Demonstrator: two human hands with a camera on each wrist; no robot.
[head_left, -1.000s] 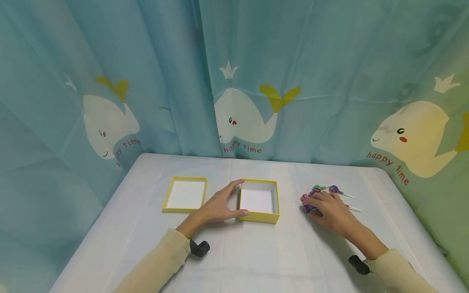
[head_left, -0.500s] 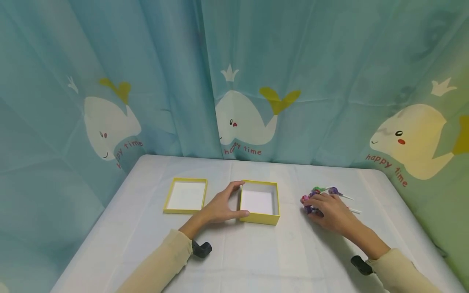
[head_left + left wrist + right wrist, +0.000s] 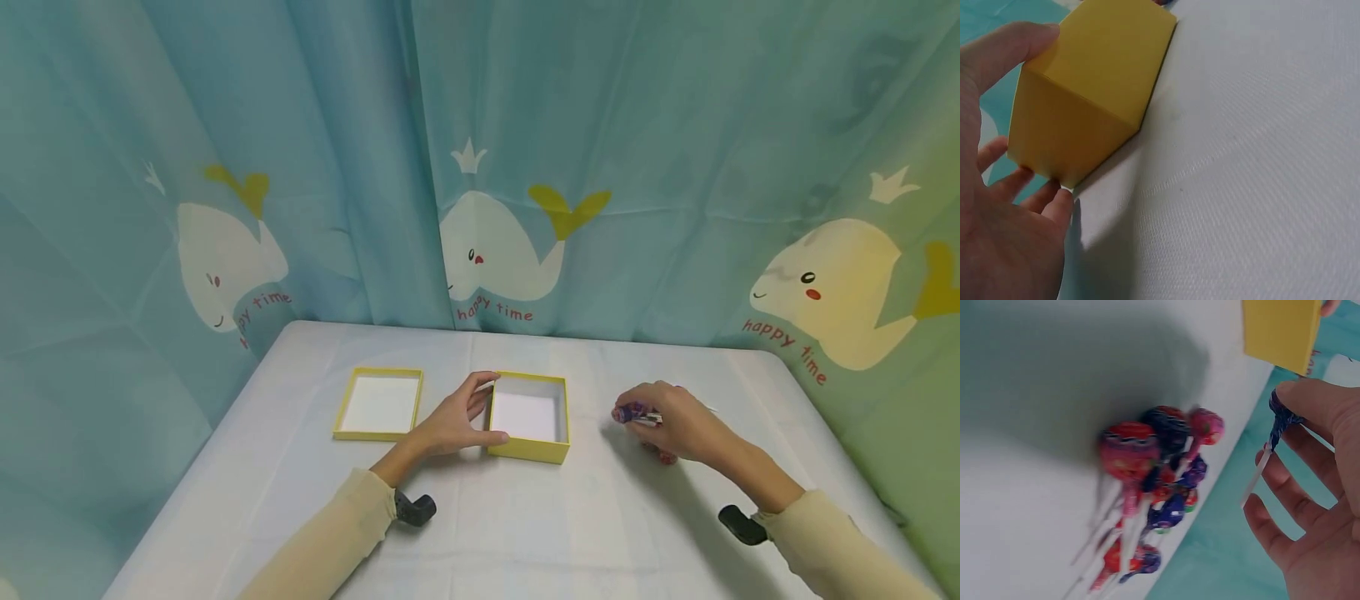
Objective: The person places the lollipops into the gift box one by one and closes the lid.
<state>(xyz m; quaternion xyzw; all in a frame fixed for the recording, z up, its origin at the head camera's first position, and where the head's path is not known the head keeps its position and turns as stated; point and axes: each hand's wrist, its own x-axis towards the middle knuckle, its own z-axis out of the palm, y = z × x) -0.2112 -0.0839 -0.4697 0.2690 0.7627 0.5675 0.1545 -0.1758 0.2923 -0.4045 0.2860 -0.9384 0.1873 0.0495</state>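
My left hand (image 3: 447,427) holds the yellow open-topped box (image 3: 529,451) at its left side, thumb at the near corner and fingers at the far one. The box's white inside shows bare in the head view. Between thumb and fingers my right hand (image 3: 686,422) pinches a lollipop (image 3: 1277,419) in a dark purple-blue wrapper, its white stick pointing down across the fingers in the right wrist view. Several more lollipops (image 3: 1130,452), wrapped in red, pink and purple, lie in a cluster below that hand; in the head view the hand mostly hides them.
To the left of the box lies a shallow yellow-rimmed lid (image 3: 380,404), its white inside facing up. Everything stands on a table with a white cloth (image 3: 480,533). A blue-green curtain (image 3: 360,167) with whale prints hangs right behind the table's far edge.
My right hand has risen slightly from the lollipop cluster, now with a lollipop between its fingers. The left hand stays at the box.
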